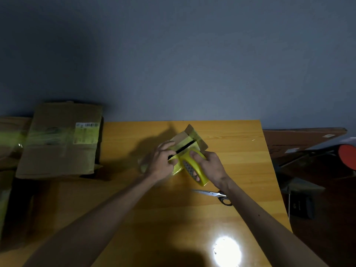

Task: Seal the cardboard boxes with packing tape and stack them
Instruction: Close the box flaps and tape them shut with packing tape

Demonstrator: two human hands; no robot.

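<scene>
A small cardboard box (pixel 193 134) with yellowish tape across its top lies on the wooden table (pixel 240 160), partly hidden by my hands. My right hand (pixel 209 165) grips the yellow handle of a tape dispenser (pixel 194 169) just in front of the box. My left hand (pixel 163 160) holds the dispenser's front end near its black blade strip, fingers curled on it. A larger taped cardboard box (pixel 59 139) with a white label sits at the left, off the table's edge.
Scissors (pixel 217 195) lie on the table just under my right forearm. More cardboard (pixel 9 139) sits at the far left. A dark surface with flat cardboard (pixel 300 139) and a red object (pixel 347 157) lies to the right. A wall stands behind.
</scene>
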